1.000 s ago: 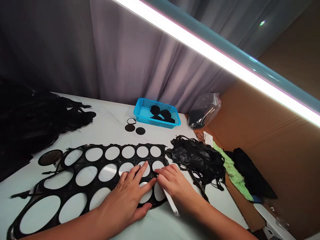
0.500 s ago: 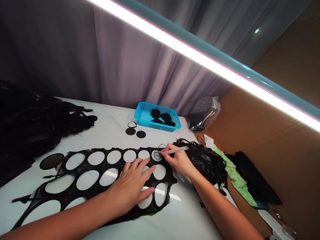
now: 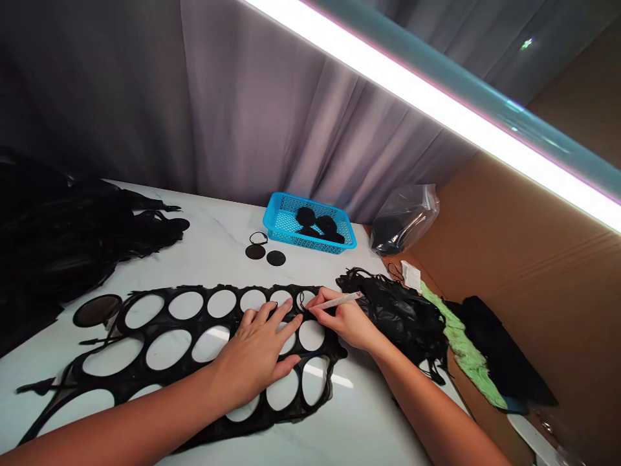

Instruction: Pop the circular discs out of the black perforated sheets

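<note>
A black sheet [image 3: 192,330] with rows of large round holes lies flat on the white marbled table. My left hand [image 3: 264,343] rests on its right half, fingers spread and pressing down. My right hand [image 3: 342,318] is closed around a slim white pen-like tool [image 3: 345,299], whose tip points left at the sheet's upper right hole. A thin black loop [image 3: 301,299] shows at that hole, close to my right fingertips. Whether my fingers touch the loop is hard to make out. Two dark discs [image 3: 276,258] and a thin black ring lie beyond the sheet.
Behind stands a blue basket [image 3: 277,234] with black pieces inside. A clear plastic bag [image 3: 405,217] is to its right. Black scraps [image 3: 398,310] heap beside my right hand, near green fabric [image 3: 466,349]. Dark material [image 3: 63,239] piles at left; a bright tube light [image 3: 412,84] crosses above.
My right hand has shifted slightly lower, and the tool's tip is now at the hole's lower right. The black loop sits lower and looks narrower. My left hand stays on the sheet.
</note>
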`<state>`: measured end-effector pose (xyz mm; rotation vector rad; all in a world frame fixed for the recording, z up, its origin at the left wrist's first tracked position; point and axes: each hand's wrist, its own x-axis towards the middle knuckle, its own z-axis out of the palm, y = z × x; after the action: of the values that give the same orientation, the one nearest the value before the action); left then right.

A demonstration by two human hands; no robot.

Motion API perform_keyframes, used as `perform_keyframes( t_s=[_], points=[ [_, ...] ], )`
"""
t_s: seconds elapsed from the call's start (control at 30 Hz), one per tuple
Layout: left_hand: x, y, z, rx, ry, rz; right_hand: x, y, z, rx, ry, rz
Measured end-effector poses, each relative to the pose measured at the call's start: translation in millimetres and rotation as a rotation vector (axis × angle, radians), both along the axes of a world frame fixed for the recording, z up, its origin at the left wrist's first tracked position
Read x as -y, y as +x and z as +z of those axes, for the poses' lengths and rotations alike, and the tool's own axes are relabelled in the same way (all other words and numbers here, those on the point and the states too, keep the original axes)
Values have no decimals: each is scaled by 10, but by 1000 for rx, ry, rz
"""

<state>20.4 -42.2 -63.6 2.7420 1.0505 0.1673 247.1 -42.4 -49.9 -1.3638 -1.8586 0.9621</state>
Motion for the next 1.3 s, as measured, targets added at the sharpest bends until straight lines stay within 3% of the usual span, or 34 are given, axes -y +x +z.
perform_keyframes(
  t_s=[0.33,0.53,0.63,0.83,0.97,1.13,1.23,1.3],
  points=[
    [13,-14,-13,43,-16,-3,23,-7,-33,90,73,6],
    [8,-30,-29,104,-25,34,102,-134,-30,445,329,90],
    [2,-36,4,111,-37,42,-80,-6,34,424,366,-46],
    [24,-47,-4,95,-67,51,-635,554,214,256,380,-438],
    [-63,-82,25,265,-159,79,-646,489,251,119,331,-418],
    [-382,-191,406,901,-534,288,-341,58,380,-352,-11,-236],
    [-500,-246,611,1006,-590,367,-158,-181,495,-542,-222,-115],
    [-496,-253,650,1026,-623,379,-81,-305,541,-600,-300,-49]
  ],
)
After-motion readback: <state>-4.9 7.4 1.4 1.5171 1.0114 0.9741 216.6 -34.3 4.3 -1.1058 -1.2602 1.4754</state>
